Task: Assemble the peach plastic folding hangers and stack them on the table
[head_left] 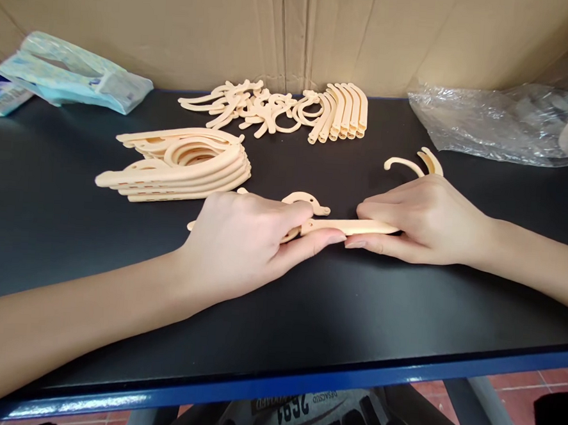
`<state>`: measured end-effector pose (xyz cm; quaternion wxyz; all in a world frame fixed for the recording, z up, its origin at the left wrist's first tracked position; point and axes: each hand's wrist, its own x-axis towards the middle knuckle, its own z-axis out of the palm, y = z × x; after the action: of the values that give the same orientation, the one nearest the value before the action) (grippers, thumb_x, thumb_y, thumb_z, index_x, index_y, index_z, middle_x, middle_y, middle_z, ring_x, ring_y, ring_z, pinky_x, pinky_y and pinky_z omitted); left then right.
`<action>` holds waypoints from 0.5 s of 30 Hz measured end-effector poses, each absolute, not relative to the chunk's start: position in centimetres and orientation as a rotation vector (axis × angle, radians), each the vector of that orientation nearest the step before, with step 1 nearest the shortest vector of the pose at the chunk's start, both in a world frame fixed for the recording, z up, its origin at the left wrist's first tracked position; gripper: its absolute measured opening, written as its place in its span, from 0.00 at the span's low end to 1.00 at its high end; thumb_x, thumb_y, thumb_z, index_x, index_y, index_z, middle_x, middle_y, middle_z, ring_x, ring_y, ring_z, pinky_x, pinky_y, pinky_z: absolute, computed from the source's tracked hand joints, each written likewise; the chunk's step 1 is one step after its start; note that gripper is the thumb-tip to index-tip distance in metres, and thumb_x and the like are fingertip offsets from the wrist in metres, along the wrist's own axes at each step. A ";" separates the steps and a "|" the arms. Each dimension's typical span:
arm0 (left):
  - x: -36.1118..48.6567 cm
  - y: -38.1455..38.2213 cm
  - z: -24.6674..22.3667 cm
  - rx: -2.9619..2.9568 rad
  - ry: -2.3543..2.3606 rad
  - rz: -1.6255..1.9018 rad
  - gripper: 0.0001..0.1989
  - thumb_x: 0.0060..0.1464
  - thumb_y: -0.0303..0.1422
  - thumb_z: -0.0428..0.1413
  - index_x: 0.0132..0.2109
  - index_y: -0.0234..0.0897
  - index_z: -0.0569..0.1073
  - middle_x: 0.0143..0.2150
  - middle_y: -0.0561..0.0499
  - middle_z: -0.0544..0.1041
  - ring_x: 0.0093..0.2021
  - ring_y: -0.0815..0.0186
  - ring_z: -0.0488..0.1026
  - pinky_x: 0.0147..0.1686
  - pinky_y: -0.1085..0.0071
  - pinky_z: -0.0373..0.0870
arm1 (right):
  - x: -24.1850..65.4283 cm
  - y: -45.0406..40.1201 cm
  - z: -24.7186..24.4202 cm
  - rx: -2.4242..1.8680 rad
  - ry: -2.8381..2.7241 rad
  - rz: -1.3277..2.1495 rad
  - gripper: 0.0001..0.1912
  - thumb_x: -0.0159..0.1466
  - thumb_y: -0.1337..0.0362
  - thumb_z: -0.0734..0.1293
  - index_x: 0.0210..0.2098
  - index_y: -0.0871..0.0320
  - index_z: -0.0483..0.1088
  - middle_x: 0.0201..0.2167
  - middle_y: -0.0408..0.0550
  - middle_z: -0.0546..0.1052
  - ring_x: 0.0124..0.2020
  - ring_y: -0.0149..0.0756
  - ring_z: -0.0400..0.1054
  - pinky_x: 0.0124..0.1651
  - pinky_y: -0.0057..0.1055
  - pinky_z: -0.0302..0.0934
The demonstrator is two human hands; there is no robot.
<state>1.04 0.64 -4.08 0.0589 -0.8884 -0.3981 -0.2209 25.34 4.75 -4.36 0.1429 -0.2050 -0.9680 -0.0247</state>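
My left hand (248,236) is closed around cream plastic folding hanger parts, with the thumb and forefinger at the joint. A curved piece (304,199) with small holes shows just above its fingers. From that grip a straight hanger arm (353,227) runs across to my right hand (421,221), which pinches its other end. The two thumbs nearly touch below the arm. Behind the right knuckles, a hook (405,163) and a pair of curved arm pieces (431,161) stick out; my hand hides their lower parts.
A stack of folded hangers (185,168) lies on the black table (306,329) at left. At the back are a pile of loose hooks (233,103) and a row of hanger arms (342,113). A bluish packet (76,71), clear plastic bag (486,122) and cardboard wall (180,26) border them.
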 end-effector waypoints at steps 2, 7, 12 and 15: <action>1.1 0.8 -4.2 -2.673 -1.243 -0.632 0.27 0.67 0.49 0.44 0.28 0.37 0.73 0.14 0.57 0.57 0.15 0.70 0.58 0.18 0.74 0.43 | 25.3 4.7 -4.3 -0.623 -2.787 -0.041 0.26 0.72 0.50 0.56 0.21 0.57 0.59 0.15 0.39 0.58 0.17 0.27 0.49 0.23 0.30 0.42; 1.1 0.9 -4.3 -2.686 -1.288 -0.591 0.24 0.66 0.49 0.45 0.34 0.37 0.76 0.13 0.58 0.55 0.14 0.69 0.57 0.18 0.75 0.42 | 25.2 4.8 -4.3 -0.646 -2.768 -0.029 0.26 0.72 0.50 0.56 0.21 0.57 0.58 0.15 0.39 0.58 0.17 0.26 0.49 0.22 0.30 0.42; 1.2 1.0 -4.4 -2.716 -1.309 -0.586 0.21 0.65 0.47 0.48 0.33 0.37 0.73 0.15 0.58 0.61 0.15 0.69 0.60 0.18 0.76 0.43 | 25.3 4.9 -4.4 -0.647 -2.760 -0.042 0.26 0.71 0.50 0.58 0.21 0.57 0.56 0.15 0.38 0.56 0.17 0.27 0.48 0.23 0.31 0.42; 1.2 1.0 -4.4 -2.735 -1.329 -0.575 0.21 0.65 0.47 0.49 0.32 0.36 0.71 0.15 0.59 0.61 0.15 0.69 0.61 0.18 0.76 0.43 | 25.3 4.9 -4.4 -0.638 -2.736 -0.096 0.26 0.71 0.50 0.58 0.21 0.56 0.55 0.14 0.38 0.56 0.17 0.27 0.49 0.24 0.31 0.42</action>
<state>1.23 1.03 -4.36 0.0236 -0.8835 -0.4293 -0.1858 25.32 4.90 -4.40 0.1643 -0.2239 -0.9601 -0.0335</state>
